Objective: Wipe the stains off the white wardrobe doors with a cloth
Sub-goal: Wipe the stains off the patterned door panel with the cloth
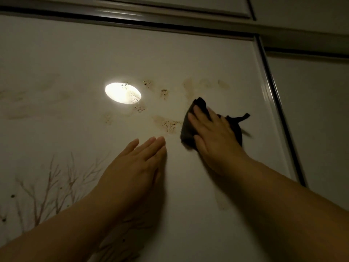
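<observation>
No text, label, brand, number or sign can be read anywhere in the frame. The only printed mark is a drawing of bare branches point(49, 183) at the lower left of the white wardrobe door point(188, 59), and it carries no letters.

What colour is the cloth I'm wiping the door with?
The cloth is black or very dark; the head view shows it best.

right hand point(215, 137) pressing dark cloth point(188, 129), stained door point(75, 53)
</observation>
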A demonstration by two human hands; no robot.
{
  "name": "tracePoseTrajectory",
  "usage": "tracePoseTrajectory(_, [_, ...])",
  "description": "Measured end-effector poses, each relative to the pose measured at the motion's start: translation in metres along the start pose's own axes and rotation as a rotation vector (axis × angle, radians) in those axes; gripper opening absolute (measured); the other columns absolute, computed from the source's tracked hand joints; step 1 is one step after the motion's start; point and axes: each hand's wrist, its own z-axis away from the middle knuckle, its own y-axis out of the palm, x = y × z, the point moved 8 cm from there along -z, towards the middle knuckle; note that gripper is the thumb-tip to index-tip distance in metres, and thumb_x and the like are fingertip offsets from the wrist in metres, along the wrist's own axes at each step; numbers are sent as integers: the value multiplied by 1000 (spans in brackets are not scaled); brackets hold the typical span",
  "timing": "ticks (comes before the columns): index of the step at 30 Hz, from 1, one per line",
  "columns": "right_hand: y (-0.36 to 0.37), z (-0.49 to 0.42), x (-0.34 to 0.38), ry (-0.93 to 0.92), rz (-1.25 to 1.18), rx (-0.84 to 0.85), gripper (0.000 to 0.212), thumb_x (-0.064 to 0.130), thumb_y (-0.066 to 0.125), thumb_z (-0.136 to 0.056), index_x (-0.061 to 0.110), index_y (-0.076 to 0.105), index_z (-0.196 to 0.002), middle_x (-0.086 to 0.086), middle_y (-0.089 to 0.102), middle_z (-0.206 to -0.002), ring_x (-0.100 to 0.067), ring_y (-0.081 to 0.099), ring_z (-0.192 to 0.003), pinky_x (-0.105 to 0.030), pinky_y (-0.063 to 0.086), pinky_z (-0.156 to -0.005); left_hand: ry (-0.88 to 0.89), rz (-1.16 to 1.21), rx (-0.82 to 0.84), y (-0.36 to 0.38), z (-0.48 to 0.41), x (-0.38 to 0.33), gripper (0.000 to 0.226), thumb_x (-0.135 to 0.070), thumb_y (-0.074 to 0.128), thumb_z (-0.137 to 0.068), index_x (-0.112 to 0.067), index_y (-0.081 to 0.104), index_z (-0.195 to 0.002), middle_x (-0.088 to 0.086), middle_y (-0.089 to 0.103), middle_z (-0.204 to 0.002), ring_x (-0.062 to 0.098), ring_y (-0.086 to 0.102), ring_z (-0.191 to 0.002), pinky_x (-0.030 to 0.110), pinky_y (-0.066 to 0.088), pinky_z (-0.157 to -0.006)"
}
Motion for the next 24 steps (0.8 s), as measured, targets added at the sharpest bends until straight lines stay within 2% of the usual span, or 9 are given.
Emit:
tracePoseTrajectory(3, [-5, 22, -37, 75, -17, 37, 58, 34, 21, -91, 28, 12, -148, 9, -3, -155, -19, 0, -143, -39, -2, -113, -6, 17, 3, -2, -2, -1, 51, -27, 31, -83, -4, 62, -117, 14, 56, -127, 32, 56, -111, 57, 26, -93])
tracePoseTrajectory(5, [-11, 10, -61, 221, -28, 34, 53, 27, 24, -97, 23, 13, -148, 2, 0, -158, -23, 1, -143, -45, 1, -113, -14, 31, 4, -3, -2, -2, 51, -26, 31, -83, -4, 63, -116, 15, 56, -127, 33, 57, -111, 56, 28, -94])
tracePoseTrajectory(7, [-15, -10, -53, 288, -34, 15, 52, 23, 27, -98, 21, 13, -148, -1, -1, -158, -28, 1, -142, -51, 5, -114, -15, 37, 6, -2, -1, -1, 52, -27, 31, -83, -4, 62, -118, 14, 55, -129, 32, 56, -113, 55, 29, -95])
tracePoseTrajectory(9, [-9, -18, -19, 238, -36, 28, 53, 24, 28, -97, 24, 11, -148, 0, -2, -158, -28, 0, -142, -53, 5, -113, -23, 44, 11, -1, 0, 0, 52, -28, 31, -83, -5, 61, -119, 13, 53, -130, 31, 54, -115, 54, 25, -97])
tracePoseTrajectory(12, [10, 19, 29, 105, -36, 33, 56, 33, 27, -97, 32, 5, -148, 6, -7, -157, -21, -9, -142, -45, -3, -112, -22, 48, 18, 0, 1, 2, 52, -29, 31, -84, -7, 58, -123, 12, 52, -132, 31, 52, -117, 55, 22, -97])
tracePoseTrajectory(16, [24, 95, 25, 24, -14, 81, 58, 41, 17, -90, 34, 7, -147, 10, -4, -156, -15, -9, -142, -41, -7, -112, -5, 39, 26, 2, 2, 2, 54, -29, 28, -84, -5, 56, -124, 14, 51, -132, 32, 52, -117, 55, 22, -97])
tracePoseTrajectory(18, [17, 108, -8, 85, -24, 85, 58, 41, 16, -89, 33, 7, -146, 9, -1, -155, -16, -5, -142, -44, -2, -113, 8, 43, 28, 2, 2, 1, 55, -29, 28, -83, -3, 57, -122, 15, 52, -131, 34, 53, -115, 54, 24, -96])
tracePoseTrajectory(21, [6, 94, -58, 284, -5, 76, 54, 36, 20, -95, 28, 10, -147, 3, 0, -157, -24, -1, -143, -48, 4, -112, 13, 44, 41, 1, 1, 1, 56, -28, 28, -82, -1, 58, -120, 17, 53, -130, 36, 54, -113, 55, 27, -95])
tracePoseTrajectory(24, [2, 70, -61, 435, 23, 56, 54, 27, 28, -99, 23, 7, -149, -1, -5, -158, -28, -2, -142, -52, 5, -112, 4, 36, 41, -1, -1, -3, 57, -28, 28, -81, 1, 60, -118, 19, 54, -128, 36, 55, -112, 56, 27, -97])
